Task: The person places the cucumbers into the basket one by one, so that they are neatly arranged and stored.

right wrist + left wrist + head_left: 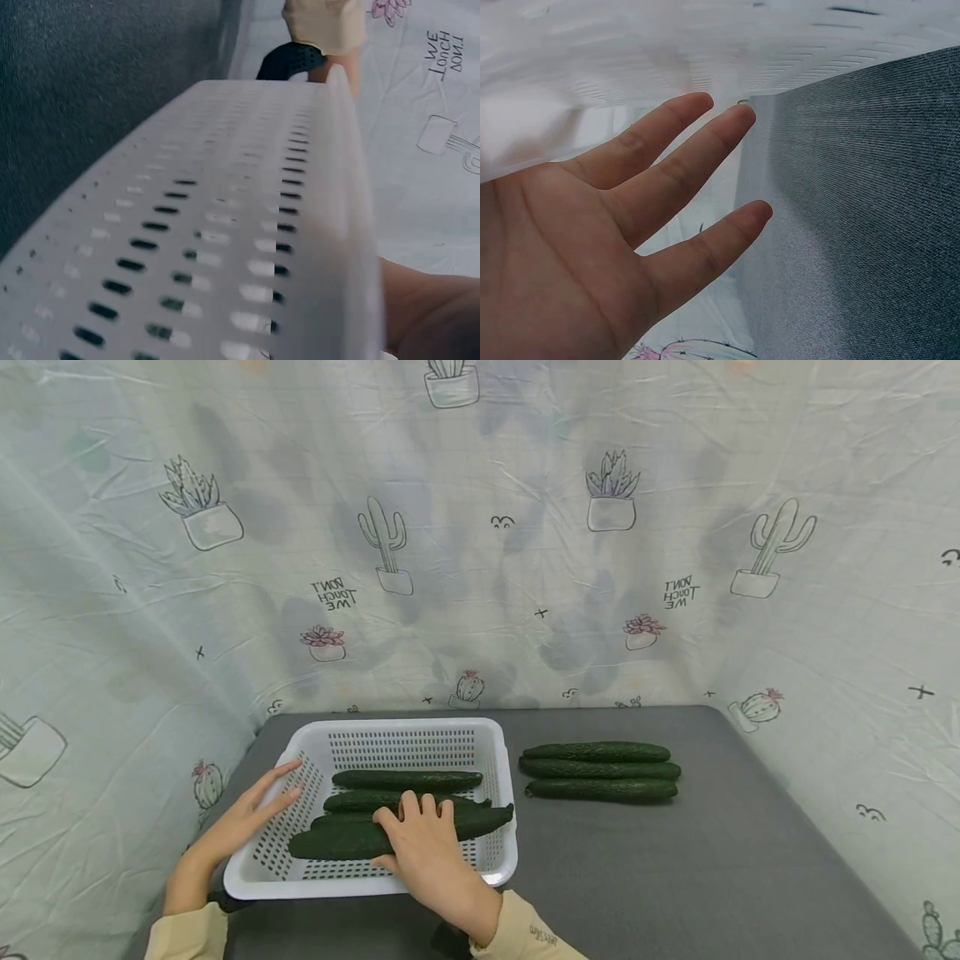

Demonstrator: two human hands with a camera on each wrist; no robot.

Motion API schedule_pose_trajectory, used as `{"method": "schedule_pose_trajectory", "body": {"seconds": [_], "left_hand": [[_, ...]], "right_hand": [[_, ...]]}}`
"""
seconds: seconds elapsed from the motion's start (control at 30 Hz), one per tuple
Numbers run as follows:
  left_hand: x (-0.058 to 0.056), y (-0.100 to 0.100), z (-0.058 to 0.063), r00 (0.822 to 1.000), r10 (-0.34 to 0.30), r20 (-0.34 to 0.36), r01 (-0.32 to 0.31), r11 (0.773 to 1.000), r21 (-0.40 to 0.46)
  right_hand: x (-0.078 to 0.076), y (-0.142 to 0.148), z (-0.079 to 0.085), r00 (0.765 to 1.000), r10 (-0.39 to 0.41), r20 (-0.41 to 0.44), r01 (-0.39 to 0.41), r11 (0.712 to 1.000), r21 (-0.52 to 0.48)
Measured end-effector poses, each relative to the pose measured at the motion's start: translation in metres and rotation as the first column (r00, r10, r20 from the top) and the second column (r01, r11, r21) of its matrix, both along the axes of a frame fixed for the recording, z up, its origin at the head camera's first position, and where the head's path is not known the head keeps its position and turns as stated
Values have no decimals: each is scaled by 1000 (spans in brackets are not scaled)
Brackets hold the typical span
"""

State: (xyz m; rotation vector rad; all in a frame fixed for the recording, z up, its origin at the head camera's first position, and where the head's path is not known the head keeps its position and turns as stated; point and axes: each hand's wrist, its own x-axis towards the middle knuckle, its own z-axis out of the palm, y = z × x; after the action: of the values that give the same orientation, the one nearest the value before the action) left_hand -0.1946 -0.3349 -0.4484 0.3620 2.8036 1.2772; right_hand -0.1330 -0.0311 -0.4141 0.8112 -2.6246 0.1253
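Observation:
A white slotted plastic basket [491, 743] holds several dark green cucumbers [405, 781] laid side by side. My right hand [431, 852] reaches over the front rim and grips the nearest cucumber [330, 842], fingers over its far side and thumb toward the front. This cucumber slants slightly, overlapping the one behind it in the head view. At the basket's left side is my left hand [243, 818], with fingers spread and nearly straight; the left wrist view shows its bare palm beside the basket wall [817, 45]. In the right wrist view, the basket wall [247, 180] hides the right fingers.
Three more cucumbers [603, 768] lie in a row on the grey table [637, 877], right of the basket. A pale curtain [510, 560] printed with cacti hangs behind the table and along both sides.

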Motion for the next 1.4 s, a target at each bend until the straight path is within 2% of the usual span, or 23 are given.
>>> {"method": "schedule_pose_trajectory", "body": {"seconds": [0.2,0.43,0.67,1.03,1.2,1.4], "left_hand": [[0,1,0,1000,-4,6,4,1000,4],[0,0,0,1000,4,21,-4,1000,-8],[-1,0,0,1000,2,26,-2,1000,3],[-2,-1,0,1000,-2,19,2,1000,6],[-1,0,1,999,5,32,-5,1000,0],[0,0,1,998,8,56,-9,1000,28]], "right_hand": [[-2,-9,-8,999,-8,49,9,1000,-4],[-4,-13,-9,995,-10,99,13,999,-32],[-11,-18,-14,993,-4,117,7,999,-31],[-19,-21,-18,976,1,218,15,997,-69],[-19,-22,-17,958,-11,286,35,996,-77],[-21,-22,-16,921,-58,386,84,995,-52]]}}
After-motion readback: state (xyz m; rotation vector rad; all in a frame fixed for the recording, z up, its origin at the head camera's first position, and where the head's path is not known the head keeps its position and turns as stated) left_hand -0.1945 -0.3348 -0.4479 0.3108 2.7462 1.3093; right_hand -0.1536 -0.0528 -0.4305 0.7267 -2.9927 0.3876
